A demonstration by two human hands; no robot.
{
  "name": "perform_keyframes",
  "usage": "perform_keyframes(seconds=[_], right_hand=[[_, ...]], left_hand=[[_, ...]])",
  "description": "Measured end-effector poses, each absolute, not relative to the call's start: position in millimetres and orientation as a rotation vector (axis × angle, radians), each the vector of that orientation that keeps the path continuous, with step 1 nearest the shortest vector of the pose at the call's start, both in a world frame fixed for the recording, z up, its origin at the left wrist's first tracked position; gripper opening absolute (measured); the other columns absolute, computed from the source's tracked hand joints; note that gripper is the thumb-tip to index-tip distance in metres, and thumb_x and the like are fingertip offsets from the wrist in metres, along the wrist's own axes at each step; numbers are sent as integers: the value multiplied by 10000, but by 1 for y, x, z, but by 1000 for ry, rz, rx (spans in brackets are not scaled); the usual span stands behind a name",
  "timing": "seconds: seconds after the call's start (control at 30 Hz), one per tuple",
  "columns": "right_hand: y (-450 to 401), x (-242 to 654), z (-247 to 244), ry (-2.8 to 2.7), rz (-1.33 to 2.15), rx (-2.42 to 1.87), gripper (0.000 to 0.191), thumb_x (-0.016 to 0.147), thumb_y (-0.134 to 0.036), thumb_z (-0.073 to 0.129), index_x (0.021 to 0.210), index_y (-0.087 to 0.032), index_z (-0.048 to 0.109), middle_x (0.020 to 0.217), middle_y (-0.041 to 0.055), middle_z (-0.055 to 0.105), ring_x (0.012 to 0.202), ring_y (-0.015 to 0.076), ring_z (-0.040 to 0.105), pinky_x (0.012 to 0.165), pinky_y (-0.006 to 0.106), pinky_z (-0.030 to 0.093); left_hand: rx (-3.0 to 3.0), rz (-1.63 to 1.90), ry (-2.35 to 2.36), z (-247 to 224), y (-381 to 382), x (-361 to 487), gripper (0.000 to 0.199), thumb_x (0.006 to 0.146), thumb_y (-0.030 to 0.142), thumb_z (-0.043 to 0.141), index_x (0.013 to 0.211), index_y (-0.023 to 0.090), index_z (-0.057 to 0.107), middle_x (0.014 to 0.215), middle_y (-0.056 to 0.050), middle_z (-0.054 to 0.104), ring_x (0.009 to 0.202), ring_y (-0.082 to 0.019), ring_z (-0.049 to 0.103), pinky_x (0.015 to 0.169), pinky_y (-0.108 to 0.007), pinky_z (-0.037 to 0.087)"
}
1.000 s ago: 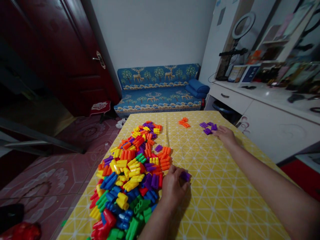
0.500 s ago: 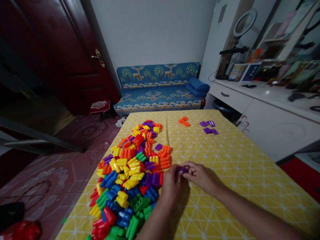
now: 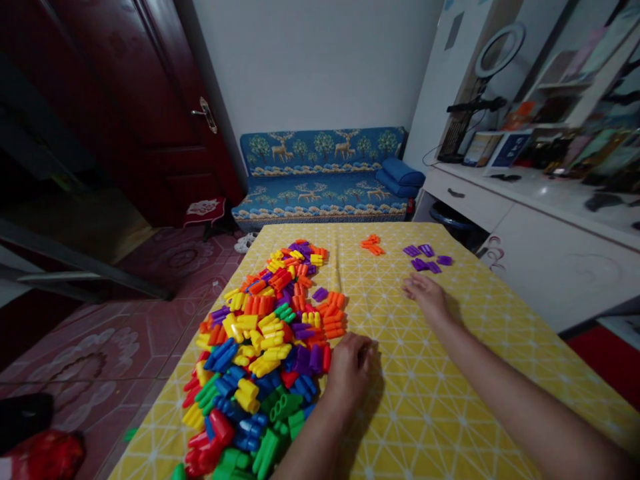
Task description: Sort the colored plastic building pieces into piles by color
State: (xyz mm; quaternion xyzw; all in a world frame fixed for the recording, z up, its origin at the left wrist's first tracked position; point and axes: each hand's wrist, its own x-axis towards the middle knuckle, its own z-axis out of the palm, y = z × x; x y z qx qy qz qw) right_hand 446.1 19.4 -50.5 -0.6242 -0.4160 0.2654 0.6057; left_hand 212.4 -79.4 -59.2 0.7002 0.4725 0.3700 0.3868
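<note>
Your left hand (image 3: pixel 350 363) lies beside the pile of coloured plastic pieces (image 3: pixel 265 340), fingers curled; whether it encloses anything cannot be determined. Your right hand (image 3: pixel 425 295), fingers loosely bent and partly open with no visible piece, is positioned just on the near side of the purple pieces (image 3: pixel 427 251). The orange pieces (image 3: pixel 373 245) form a separate cluster farther left on the yellow tablecloth (image 3: pixel 400 373).

Purple pcs (image 3: pixel 426 257) lie in a loose grp nr table's far R, seemingly flat.
</note>
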Motion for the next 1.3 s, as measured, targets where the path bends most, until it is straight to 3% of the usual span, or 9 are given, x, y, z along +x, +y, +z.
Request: perform_keyframes(seconds=[0.1, 0.3, 0.47, 0.6, 0.67, 0.83, 1.0, 1.17, 1.3], right_hand=[[-14, 387, -69, -958, 865, -1336, 416, 697, -414, 705, 1030, -173, 639, 846, 61, 708, 667, 153, 658, 573, 254, 524], [-33, 339, -76, -937, 905, -1291, 387, 698, -420, 680, 995, -175, 637, 844, 54, 691, 602, 126, 605, 528, 241, 487], [-31, 346, -78, -951, 896, -1276, 411, 723, -458, 670, 1010, -167, 630, 840, 65, 692, 615, 137, 613, 541, 258, 491], [-33, 347, -82, -971, 908, -1263, 393, 734, -450, 681, 1012, -176, 633, 877, 72, 698, 685, 160, 634, 617, 290, 516], [-34, 348, -83, -972, 947, -1269, 375, 734, -444, 678, 1006, -190, 635, 883, 67, 700, 707, 173, 644, 641, 302, 524], [-33, 348, -78, -991, 965, -1277, 317, 723, -431, 662, 951, -212, 643, 837, 46, 692, 662, 167, 632, 620, 296, 526], [-33, 345, -76, -1001, 973, -1255, 340, 704, -436, 665, 920, -174, 637, 782, 46, 667, 602, 148, 606, 561, 273, 496], [-33, 344, -78, -1028, 963, -1250, 355, 707, -451, 668, 913, -163, 643, 754, 36, 657, 593, 136, 598, 569, 265, 490], [-33, 344, -76, -1039, 944, -1260, 385, 703, -493, 676, 911, -170, 640, 729, 27, 654, 602, 143, 606, 565, 263, 483]], left_hand=[[1784, 962, 1191, -59, -80, 214, 200, 821, 135, 539, 898, 156, 723, 867, -77, 679, 816, -174, 625, 722, -261, 461], [1830, 1016, 1101, -42, -87, 207, 274, 935, 261, 469, 903, 151, 719, 835, -66, 708, 781, -167, 627, 711, -260, 433], [1708, 1075, 945, -21, -101, 206, 439, 965, 402, 444, 713, 131, 680, 600, -21, 597, 588, -112, 543, 598, -228, 395], [1357, 1100, 843, -3, -97, 212, 380, 948, 447, 466, 1035, 135, 665, 558, 20, 559, 509, -99, 523, 561, -218, 433], [1290, 1081, 840, 6, -84, 209, 389, 913, 426, 525, 1156, 137, 615, 635, 0, 616, 545, -107, 563, 577, -225, 473], [1838, 928, 1140, 25, -22, 171, 231, 836, 193, 557, 1008, 147, 705, 914, -79, 722, 800, -157, 655, 723, -255, 518], [2318, 459, 1232, 27, 27, 131, 366, 707, 149, 662, 1068, 178, 709, 986, -62, 730, 875, -192, 660, 814, -289, 515], [2491, 249, 1056, 10, 20, 138, 780, 532, 285, 860, 1270, 264, 609, 1401, -133, 528, 1270, -329, 504, 1045, -449, 415], [2553, 131, 1155, -4, 8, 155, 729, 558, 282, 861, 1246, 315, 622, 1484, -120, 424, 1340, -393, 401, 1059, -550, 379]])
